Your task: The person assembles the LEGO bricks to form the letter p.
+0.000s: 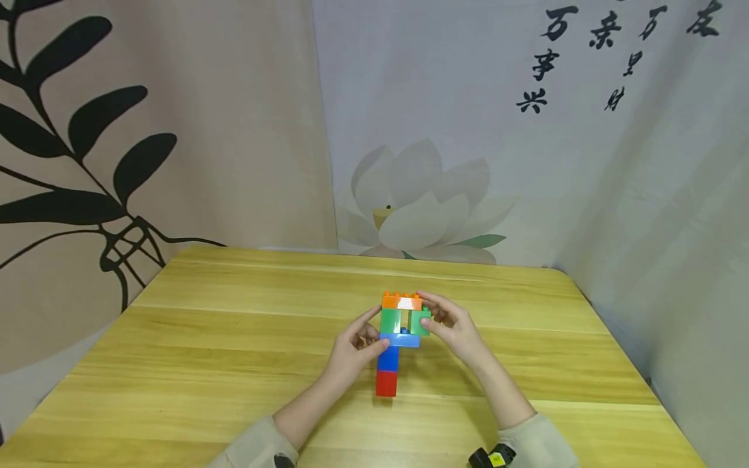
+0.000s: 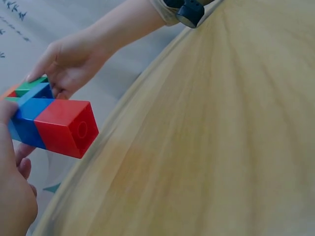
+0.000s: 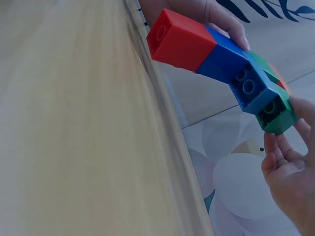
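Observation:
A toy-block build is held up above the table by both hands. Its red block [image 1: 386,383] forms the bottom, under a blue block [image 1: 388,359] and a wider blue brick [image 1: 404,340]. Two green blocks stand above with a gap between them, topped by an orange brick [image 1: 402,301]. My left hand [image 1: 346,357] grips the build's left side, thumb on the wider blue brick. With thumb and fingers, my right hand [image 1: 459,333] pinches the right green block [image 1: 417,322], which juts past the blue brick. Its hollow underside shows in the right wrist view, as does the red block [image 3: 182,42].
A wooden table [image 1: 205,338] spreads beneath the hands. Behind it hangs a pale cloth backdrop [image 1: 445,84] with a printed flower, leaves and writing. A black device [image 1: 491,457] is strapped at the right wrist.

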`<state>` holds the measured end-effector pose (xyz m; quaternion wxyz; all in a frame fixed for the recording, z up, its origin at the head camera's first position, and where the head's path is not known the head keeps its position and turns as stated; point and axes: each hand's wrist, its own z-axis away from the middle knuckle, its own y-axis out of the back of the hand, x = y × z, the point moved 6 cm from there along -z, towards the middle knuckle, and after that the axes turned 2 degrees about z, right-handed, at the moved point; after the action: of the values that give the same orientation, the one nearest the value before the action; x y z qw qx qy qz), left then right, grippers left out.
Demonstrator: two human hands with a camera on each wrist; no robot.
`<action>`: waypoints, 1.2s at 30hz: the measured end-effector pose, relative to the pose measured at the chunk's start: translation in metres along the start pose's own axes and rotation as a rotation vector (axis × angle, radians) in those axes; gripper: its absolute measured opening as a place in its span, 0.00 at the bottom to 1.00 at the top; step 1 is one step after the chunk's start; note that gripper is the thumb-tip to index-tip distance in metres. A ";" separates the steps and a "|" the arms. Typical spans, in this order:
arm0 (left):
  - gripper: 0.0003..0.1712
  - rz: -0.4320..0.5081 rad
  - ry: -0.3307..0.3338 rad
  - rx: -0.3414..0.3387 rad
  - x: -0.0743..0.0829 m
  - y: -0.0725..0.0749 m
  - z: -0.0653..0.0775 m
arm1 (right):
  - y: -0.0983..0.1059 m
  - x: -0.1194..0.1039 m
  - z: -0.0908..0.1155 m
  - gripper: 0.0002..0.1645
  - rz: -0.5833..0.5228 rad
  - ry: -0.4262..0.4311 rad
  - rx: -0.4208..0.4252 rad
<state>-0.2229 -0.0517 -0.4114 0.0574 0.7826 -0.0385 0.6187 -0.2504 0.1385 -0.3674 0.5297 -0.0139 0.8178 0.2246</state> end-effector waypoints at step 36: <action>0.35 -0.151 0.049 -0.024 -0.054 0.007 -0.026 | -0.012 0.098 -0.010 0.28 -0.069 -0.264 -0.021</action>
<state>-0.2611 -0.0555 -0.4576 0.1143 0.7671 0.0146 0.6311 -0.2982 0.1448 -0.4536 0.6401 -0.0180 0.7375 0.2146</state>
